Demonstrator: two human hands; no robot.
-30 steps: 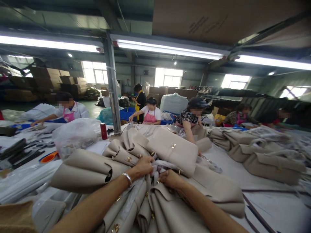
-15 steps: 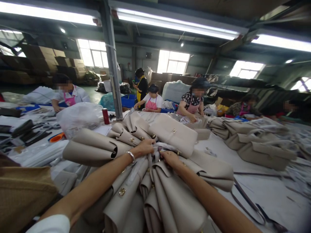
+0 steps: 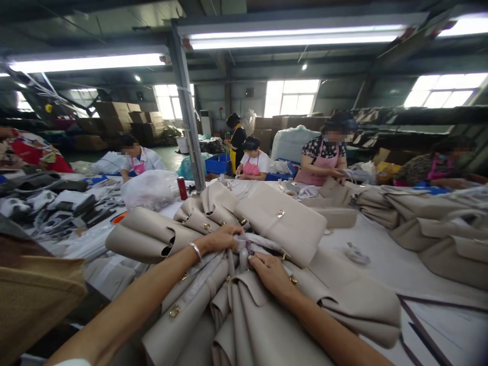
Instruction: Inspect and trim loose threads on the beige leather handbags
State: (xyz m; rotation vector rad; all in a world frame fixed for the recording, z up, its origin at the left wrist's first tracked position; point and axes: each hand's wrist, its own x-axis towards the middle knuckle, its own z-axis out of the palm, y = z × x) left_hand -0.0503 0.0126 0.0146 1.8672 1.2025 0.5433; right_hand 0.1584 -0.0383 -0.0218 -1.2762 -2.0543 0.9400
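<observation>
A fan of beige handbags (image 3: 280,315) with gold clasps spreads around a central knot of wrapped handles (image 3: 263,241). My left hand (image 3: 223,239), with a bracelet at the wrist, is closed around these pale, plastic-wrapped handles. Just to its right, my right hand (image 3: 271,272) is closed too, its thumb and fingers pinched at the same gathered handles. A small dark purplish bit shows between the two hands, too small to name. One flap-front handbag (image 3: 282,223) lies over the far side of the bundle. My fingers partly hide where the handles meet.
More beige handbags (image 3: 450,244) are piled on the white table (image 3: 377,244) at right. A red can (image 3: 182,188) and a clear plastic bag (image 3: 148,189) stand beyond the bundle, near a metal post (image 3: 188,112). Several people in aprons work across the table. A brown sack-like item (image 3: 38,305) sits at left.
The view has turned, showing more of the left side. Both hands stay closed at the gathered handles. The bundle's near and right bags have spread slightly outward.
</observation>
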